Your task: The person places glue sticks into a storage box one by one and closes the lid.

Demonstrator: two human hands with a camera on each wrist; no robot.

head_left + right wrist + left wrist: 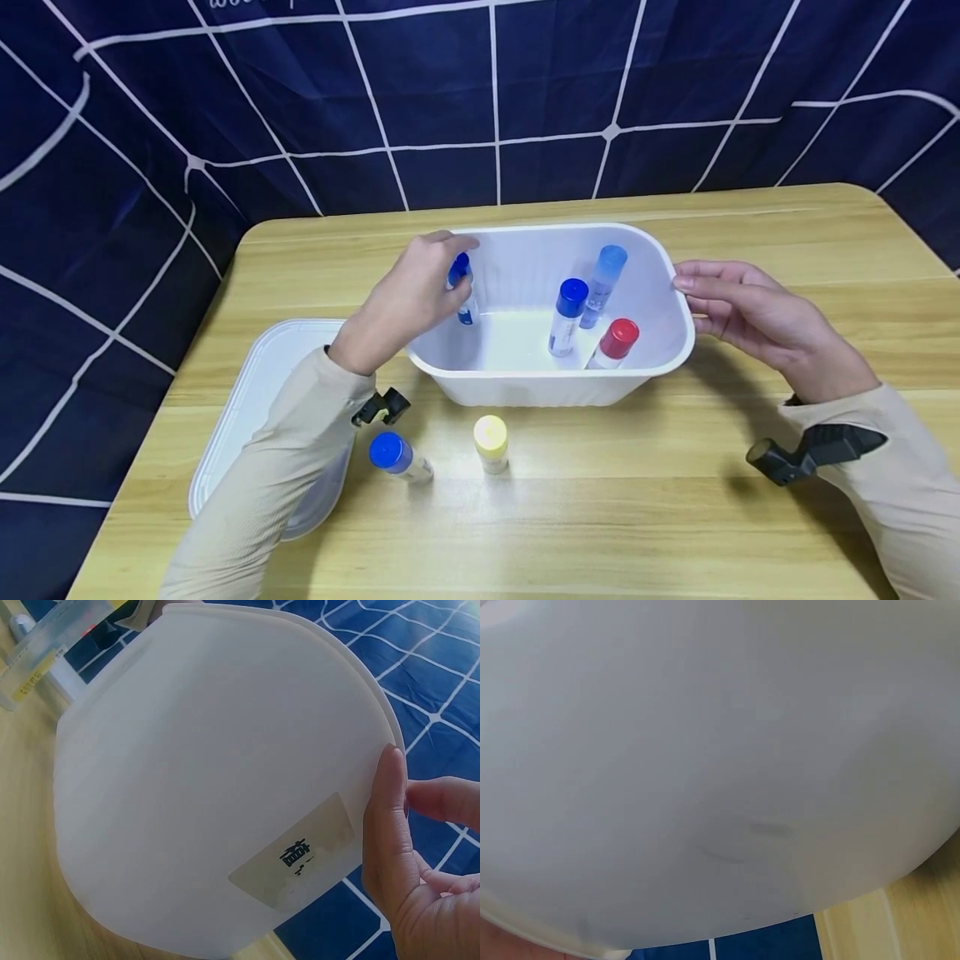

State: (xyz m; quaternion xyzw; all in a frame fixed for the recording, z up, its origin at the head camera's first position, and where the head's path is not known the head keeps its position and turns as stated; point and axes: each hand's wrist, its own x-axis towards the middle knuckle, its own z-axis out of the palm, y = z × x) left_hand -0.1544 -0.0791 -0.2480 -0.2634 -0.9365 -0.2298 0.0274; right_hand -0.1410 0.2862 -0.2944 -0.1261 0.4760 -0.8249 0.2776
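So there's a white tub (540,390) sitting toward the back edge of the table (615,517), with the right hand (750,321) pinching the rim at its right end. My guess is that's just to keep the tub from sliding. The left hand (423,283) reaches over the left end, fingers right by the top of a blue-capped tube (468,305) inside; honestly can't tell if it's gripping the tube or just touching it. Toward the tub's right end there's a second blue tube (567,318), a light blue tube (603,285) and a red-capped tube (617,342) bunched together. A yellow-capped tube (492,446) and a loose blue tube (400,457) are off the tub's front side, probably there for easy reach. The lid (251,404) lies near the table's left edge, seemingly parked out of the way.
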